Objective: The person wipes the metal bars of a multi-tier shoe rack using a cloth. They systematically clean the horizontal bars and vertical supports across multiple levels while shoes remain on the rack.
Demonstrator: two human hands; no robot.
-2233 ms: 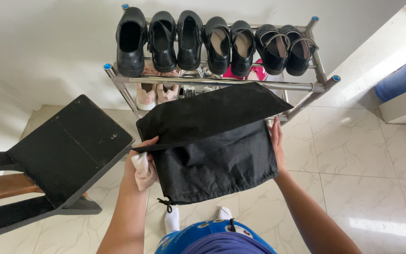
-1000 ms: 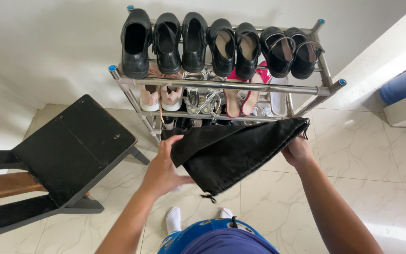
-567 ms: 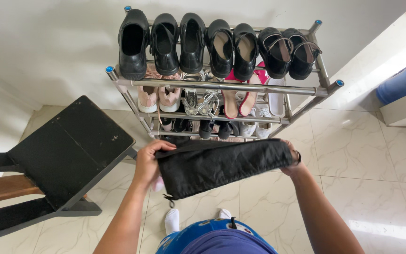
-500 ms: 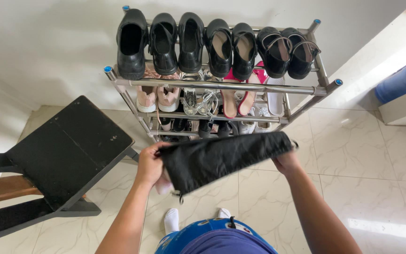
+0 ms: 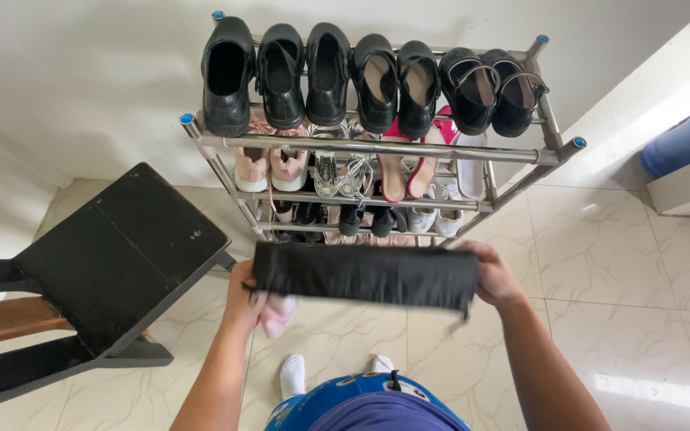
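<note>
I hold a black drawstring cloth bag (image 5: pixel 365 276), folded into a long flat strip, level in front of me. My left hand (image 5: pixel 243 297) grips its left end and also keeps a small pale cloth (image 5: pixel 277 311) tucked under the fingers. My right hand (image 5: pixel 495 275) grips the bag's right end. The bag hangs just in front of the lower tiers of a metal shoe rack (image 5: pixel 385 148).
The rack's top tier carries several black shoes (image 5: pixel 325 72); pink, white and silver footwear (image 5: pixel 409 172) fills the tiers below. A black stool (image 5: pixel 113 255) stands at my left. My white-socked feet (image 5: pixel 293 373) rest on pale marble tiles. A white step with something blue (image 5: pixel 684 144) lies right.
The bag was spread wide; both hands have folded it down in stages into a narrow strip and brought it level. The shoe rack behind it has come into view.
</note>
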